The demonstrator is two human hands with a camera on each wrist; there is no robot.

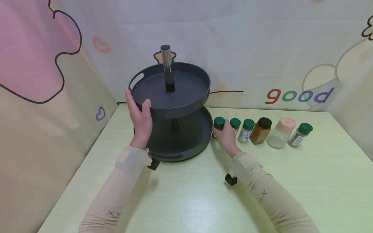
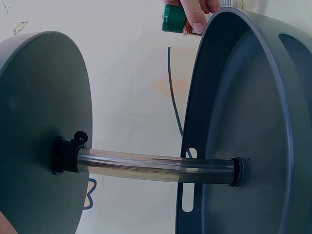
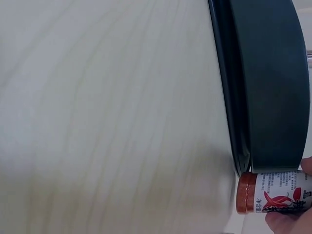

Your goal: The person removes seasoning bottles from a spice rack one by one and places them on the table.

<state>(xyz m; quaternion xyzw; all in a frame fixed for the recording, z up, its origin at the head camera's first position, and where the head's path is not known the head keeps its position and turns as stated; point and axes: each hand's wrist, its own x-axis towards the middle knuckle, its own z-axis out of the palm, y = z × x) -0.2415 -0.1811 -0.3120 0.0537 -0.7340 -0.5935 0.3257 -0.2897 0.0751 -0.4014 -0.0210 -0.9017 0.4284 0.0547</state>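
Note:
A dark grey two-tier tray stand has an upper tray [image 1: 186,84] and a lower tray [image 1: 186,139], joined by a metal post [image 2: 156,165]. My left hand [image 1: 141,121] rests against the upper tray's left wall, its fingers straight along the outside and its thumb up at the front rim. Just right of the lower tray, my right hand [image 1: 227,136] pinches a spice jar [image 1: 219,123] with a green lid. Red contents and a chili-pepper label show on this jar [image 3: 273,192] in the right wrist view, upright close beside the lower tray's wall.
Rightward in a row stand two green-lidded jars [image 1: 246,131], a black-lidded brown jar [image 1: 260,131], a pink-lidded clear jar [image 1: 280,134] and another green-lidded jar [image 1: 300,136]. A printed cloth [image 1: 233,48] hangs behind the pale table [image 1: 189,200].

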